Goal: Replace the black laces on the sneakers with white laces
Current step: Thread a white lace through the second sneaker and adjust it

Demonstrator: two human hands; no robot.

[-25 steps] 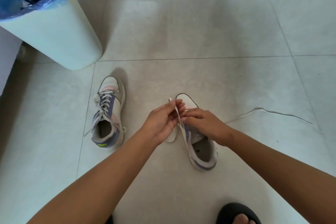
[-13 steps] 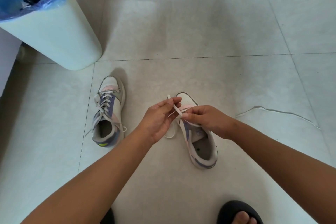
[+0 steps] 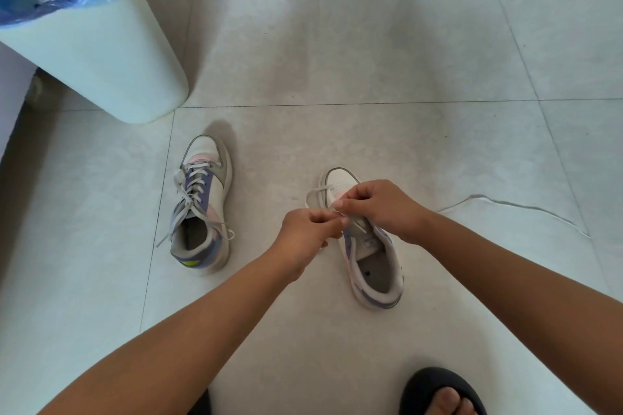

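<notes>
left hand (image 3: 308, 231) + right hand (image 3: 381, 209) both pinch white lace (image 3: 315, 194) | left sneaker (image 3: 202, 202) fully laced | right sneaker (image 3: 367, 246) just started, most eyelets left

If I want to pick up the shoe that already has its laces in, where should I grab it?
Probably by the heel end of the laced sneaker, coming from above on the near side. Its opening faces up, so fingers can hook inside the collar while the thumb presses the heel, clear of the loose lace ends.
</notes>
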